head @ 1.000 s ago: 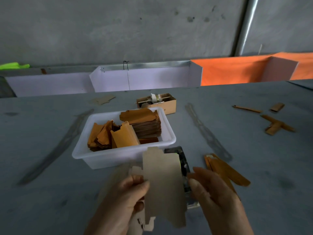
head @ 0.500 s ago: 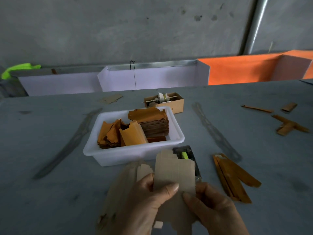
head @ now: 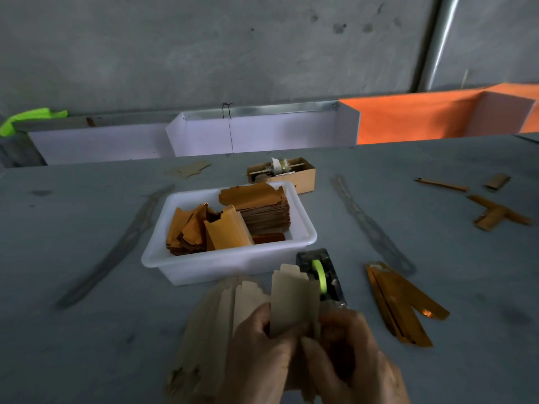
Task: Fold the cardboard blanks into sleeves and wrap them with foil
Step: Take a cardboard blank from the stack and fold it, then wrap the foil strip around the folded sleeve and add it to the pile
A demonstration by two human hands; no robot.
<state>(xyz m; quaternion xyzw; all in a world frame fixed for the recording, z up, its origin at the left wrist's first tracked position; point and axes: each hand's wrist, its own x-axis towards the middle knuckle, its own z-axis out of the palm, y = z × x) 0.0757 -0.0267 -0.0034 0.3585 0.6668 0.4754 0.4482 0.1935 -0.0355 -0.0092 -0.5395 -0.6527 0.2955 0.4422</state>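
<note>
Both the left hand (head: 262,351) and right hand (head: 347,354) pinched the upright cardboard blank (head: 293,301) near the tape dispenser (head: 320,275); thin, light and creasable, it appeared best gripped along its lower edges.

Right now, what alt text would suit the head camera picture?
Two hands, left hand and right hand, grip a pale cardboard blank above a grey table. Behind it stand a white tub of gold-foiled pieces and a tape dispenser.
</note>
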